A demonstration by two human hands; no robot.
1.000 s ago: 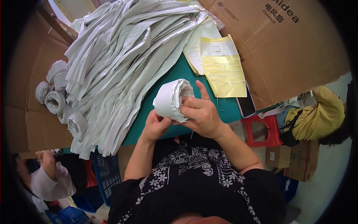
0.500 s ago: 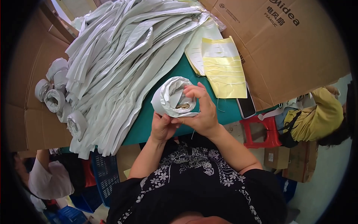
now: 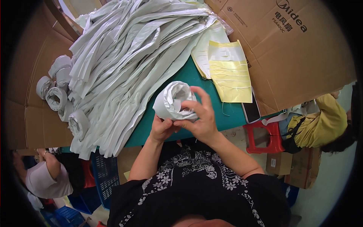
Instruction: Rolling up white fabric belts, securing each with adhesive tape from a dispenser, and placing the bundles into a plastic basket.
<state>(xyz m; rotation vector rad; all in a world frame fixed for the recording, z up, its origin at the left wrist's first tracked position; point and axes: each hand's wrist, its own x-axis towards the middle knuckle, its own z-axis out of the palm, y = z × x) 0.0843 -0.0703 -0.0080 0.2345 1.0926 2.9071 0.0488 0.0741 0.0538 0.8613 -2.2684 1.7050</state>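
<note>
Head view: finished grey fabric rolls (image 3: pixel 56 94) sit at the left table edge, then a big pile of long pale-grey fabric strips (image 3: pixel 128 64) covering most of the green tabletop (image 3: pixel 223 113). Bare green only along the near edge. Left hand (image 3: pixel 162 128) cups the rolled grey strip bundle (image 3: pixel 174 100) from below, fingers closed. Right hand (image 3: pixel 200 117) wraps over it, gripping, held just above the near edge. Yellow paper sheets (image 3: pixel 230 75) lie to the right.

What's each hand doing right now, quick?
Left hand: closed on the underside of the rolled grey-white strip.
Right hand: fingers wrapped around the same roll.
</note>
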